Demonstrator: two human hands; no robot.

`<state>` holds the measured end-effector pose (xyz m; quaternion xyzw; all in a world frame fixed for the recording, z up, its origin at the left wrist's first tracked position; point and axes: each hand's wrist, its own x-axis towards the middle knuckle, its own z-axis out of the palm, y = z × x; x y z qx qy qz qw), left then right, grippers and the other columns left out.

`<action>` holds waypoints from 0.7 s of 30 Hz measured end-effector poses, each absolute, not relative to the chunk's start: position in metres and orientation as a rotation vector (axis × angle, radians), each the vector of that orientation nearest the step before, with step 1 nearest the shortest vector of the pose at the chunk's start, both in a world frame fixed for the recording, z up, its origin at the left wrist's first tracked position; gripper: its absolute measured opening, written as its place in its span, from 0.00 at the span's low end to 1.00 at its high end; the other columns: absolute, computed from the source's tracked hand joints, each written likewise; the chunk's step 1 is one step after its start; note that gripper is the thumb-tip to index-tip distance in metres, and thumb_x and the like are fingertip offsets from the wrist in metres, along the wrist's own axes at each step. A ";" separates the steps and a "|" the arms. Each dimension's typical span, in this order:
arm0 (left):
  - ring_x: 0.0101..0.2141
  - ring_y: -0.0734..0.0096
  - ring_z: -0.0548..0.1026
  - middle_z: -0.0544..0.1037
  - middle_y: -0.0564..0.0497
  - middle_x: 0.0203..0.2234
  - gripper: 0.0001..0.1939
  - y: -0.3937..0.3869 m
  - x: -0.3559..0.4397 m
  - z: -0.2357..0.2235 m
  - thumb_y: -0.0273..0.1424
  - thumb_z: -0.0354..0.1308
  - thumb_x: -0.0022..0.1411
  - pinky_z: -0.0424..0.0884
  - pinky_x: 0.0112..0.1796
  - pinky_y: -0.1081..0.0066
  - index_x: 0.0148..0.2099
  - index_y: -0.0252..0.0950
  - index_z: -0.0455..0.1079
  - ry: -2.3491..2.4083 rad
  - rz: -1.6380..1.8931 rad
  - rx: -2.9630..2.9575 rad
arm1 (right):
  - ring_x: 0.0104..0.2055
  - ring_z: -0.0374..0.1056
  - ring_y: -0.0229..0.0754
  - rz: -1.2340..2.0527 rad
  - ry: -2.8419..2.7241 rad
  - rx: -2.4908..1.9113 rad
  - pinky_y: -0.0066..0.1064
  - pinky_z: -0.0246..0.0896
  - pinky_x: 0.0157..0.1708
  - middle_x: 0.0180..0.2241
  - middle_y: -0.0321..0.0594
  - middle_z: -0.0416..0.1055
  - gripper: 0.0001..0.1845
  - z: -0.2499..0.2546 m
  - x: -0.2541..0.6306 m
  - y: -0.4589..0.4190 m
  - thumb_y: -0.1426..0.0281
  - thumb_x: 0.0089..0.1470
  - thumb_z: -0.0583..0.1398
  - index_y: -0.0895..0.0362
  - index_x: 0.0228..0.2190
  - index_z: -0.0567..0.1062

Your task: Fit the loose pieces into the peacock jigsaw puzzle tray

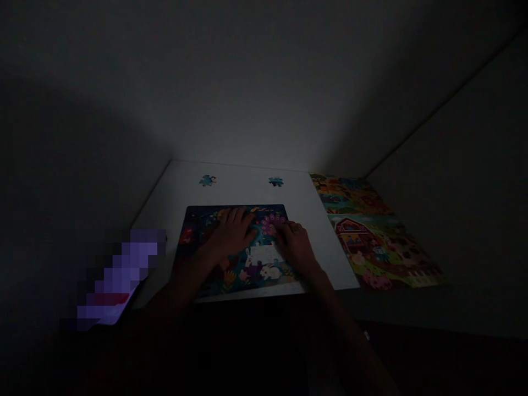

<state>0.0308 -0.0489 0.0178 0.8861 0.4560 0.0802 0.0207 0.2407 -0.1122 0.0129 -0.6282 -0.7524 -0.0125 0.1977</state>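
Observation:
A dark blue jigsaw puzzle (198, 231) with animals and plants lies on the white table (243, 184) in dim light. My left hand (231, 234) rests flat on the puzzle's upper middle, fingers stretched out. My right hand (296, 245) sits just to its right, fingers bent down onto the puzzle beside a pink peacock-like picture (270, 223). A white gap (264, 254) in the puzzle shows between my hands. Two loose teal puzzle pieces, one at the left (207, 180) and one at the right (276, 181), lie near the table's far edge.
A second, finished puzzle with a red barn and farm animals (371, 236) lies at the right of the table. A blurred purple object (119, 275) sits at the table's left edge. Bare walls close in behind and to the right.

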 end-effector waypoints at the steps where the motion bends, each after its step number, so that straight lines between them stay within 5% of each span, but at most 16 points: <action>1: 0.64 0.47 0.58 0.62 0.35 0.64 0.27 -0.052 0.034 0.017 0.41 0.44 0.71 0.52 0.62 0.45 0.66 0.33 0.60 1.439 0.229 2.744 | 0.51 0.66 0.52 -0.025 -2.109 -1.764 0.43 0.61 0.49 0.49 0.49 0.74 0.15 0.012 0.240 -0.112 0.64 0.67 0.53 0.57 0.46 0.75; 11: 0.68 0.48 0.50 0.55 0.33 0.67 0.30 -0.075 0.057 0.011 0.38 0.38 0.72 0.45 0.66 0.48 0.68 0.26 0.54 1.569 0.261 2.645 | 0.67 0.54 0.49 0.047 -2.272 -1.702 0.45 0.49 0.65 0.65 0.51 0.59 0.25 -0.002 0.243 -0.106 0.69 0.68 0.46 0.61 0.62 0.64; 21: 0.66 0.57 0.57 0.60 0.38 0.66 0.27 -0.109 0.054 0.011 0.34 0.40 0.70 0.55 0.64 0.56 0.66 0.27 0.59 1.404 0.298 2.712 | 0.71 0.46 0.52 -0.022 -2.425 -1.776 0.55 0.44 0.66 0.68 0.49 0.50 0.29 0.002 0.239 -0.108 0.70 0.66 0.43 0.58 0.66 0.57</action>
